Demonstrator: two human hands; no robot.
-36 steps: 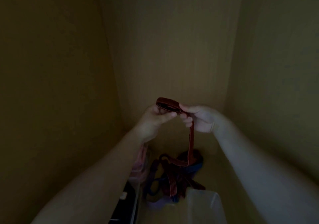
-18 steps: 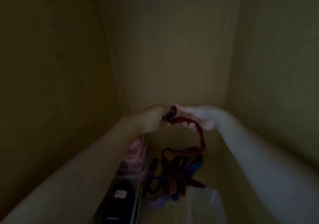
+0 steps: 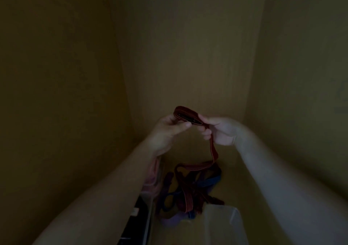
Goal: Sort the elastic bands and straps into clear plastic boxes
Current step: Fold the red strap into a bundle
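Note:
In a dim wooden cupboard, both my hands hold a red striped elastic strap (image 3: 188, 116) up in front of the back wall. My left hand (image 3: 167, 129) pinches the folded loop of it. My right hand (image 3: 220, 129) grips the strap just to the right, and its tail hangs down from there to a tangled pile of red, blue and purple straps (image 3: 190, 190) on the shelf. A clear plastic box (image 3: 222, 224) stands in front of the pile, at the bottom of the view.
Another clear box (image 3: 150, 186) with pink bands stands left of the pile, partly behind my left forearm. A dark object (image 3: 135, 218) lies in front of it. Cupboard walls close in at left, back and right.
The folded loop of red strap between my hands has grown flatter and wider again. My left hand has turned back, and the hanging tail has swung a little right.

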